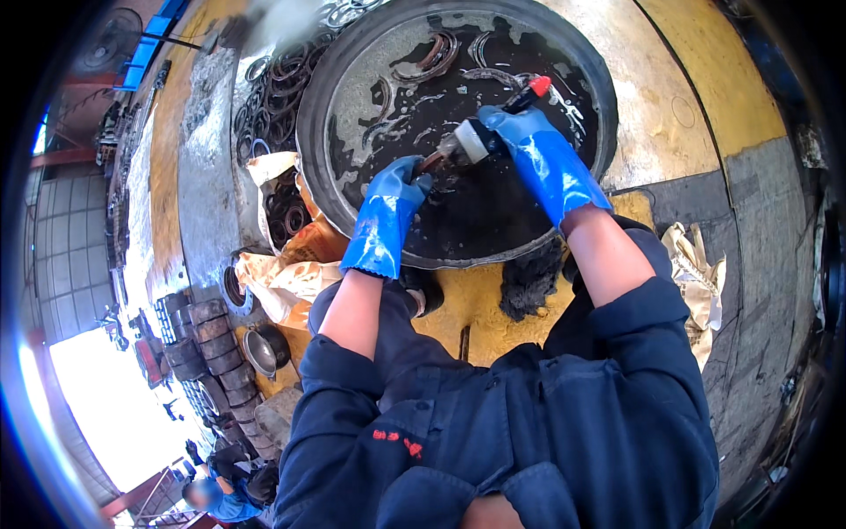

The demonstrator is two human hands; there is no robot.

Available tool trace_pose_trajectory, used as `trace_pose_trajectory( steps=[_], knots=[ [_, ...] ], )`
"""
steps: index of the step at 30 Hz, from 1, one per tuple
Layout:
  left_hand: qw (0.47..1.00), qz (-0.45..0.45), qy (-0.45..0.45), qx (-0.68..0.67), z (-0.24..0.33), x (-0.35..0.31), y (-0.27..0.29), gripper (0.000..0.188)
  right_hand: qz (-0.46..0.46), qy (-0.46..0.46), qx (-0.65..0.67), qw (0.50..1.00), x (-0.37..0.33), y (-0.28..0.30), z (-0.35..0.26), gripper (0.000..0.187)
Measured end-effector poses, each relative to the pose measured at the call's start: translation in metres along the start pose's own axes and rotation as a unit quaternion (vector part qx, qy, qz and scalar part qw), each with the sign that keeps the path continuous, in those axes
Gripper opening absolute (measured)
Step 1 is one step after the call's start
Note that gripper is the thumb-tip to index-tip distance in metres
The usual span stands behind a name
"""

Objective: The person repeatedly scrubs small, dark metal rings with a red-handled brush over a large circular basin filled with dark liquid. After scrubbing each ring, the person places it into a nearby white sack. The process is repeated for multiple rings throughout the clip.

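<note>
Left fingers (406, 167) pinch a brown piece (430, 162), right fingers (494, 116) wrap the brush (471, 141); strokes should run low, inside the upper-centre basin (315, 167)

Metal bowl (261, 353) beside dark stacks (218, 339)

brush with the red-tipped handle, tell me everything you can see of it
The brush has a black, plastic-looking handle ending in a bright red tip, and a broad, pale whitish block at the other end, its bristles blurred. The right hand, in a blue glove, grips it, hiding its middle. It slants over the dark liquid in the round tub, red tip at upper right, pale end lower left, near a brown piece in the left hand; contact there is unclear.
</note>
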State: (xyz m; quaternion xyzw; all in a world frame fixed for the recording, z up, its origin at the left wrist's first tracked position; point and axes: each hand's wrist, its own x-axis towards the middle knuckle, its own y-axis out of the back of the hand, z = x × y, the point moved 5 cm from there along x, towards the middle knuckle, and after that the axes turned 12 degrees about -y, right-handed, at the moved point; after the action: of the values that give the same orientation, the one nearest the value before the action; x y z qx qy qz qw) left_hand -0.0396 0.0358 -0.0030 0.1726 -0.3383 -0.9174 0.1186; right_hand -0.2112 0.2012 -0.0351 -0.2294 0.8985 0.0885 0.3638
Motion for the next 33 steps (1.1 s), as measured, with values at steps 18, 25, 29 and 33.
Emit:
trace_pose_trajectory(
  steps=[18, 25, 29, 33],
  knots=[
    [0.9, 0.031, 0.151, -0.407, -0.041, 0.002, -0.022, 0.031, -0.029, 0.223, -0.118, 0.967, -0.066, -0.042, -0.019, 0.027],
    [0.786, 0.111, 0.265, -0.547, -0.018, 0.015, -0.027, 0.041, -0.109, 0.419, -0.192, 0.881, -0.057, -0.051, 0.001, 0.028],
    [0.956, 0.032, -0.109, -0.269, -0.052, 0.016, -0.02, 0.036, -0.108, 0.566, -0.34, 0.743, -0.098, -0.056, 0.0, 0.034],
    [0.945, -0.089, 0.02, -0.315, -0.025, 0.01, -0.021, 0.031, -0.102, 0.596, -0.464, 0.648, -0.115, -0.05, 0.016, 0.041]
  ],
)
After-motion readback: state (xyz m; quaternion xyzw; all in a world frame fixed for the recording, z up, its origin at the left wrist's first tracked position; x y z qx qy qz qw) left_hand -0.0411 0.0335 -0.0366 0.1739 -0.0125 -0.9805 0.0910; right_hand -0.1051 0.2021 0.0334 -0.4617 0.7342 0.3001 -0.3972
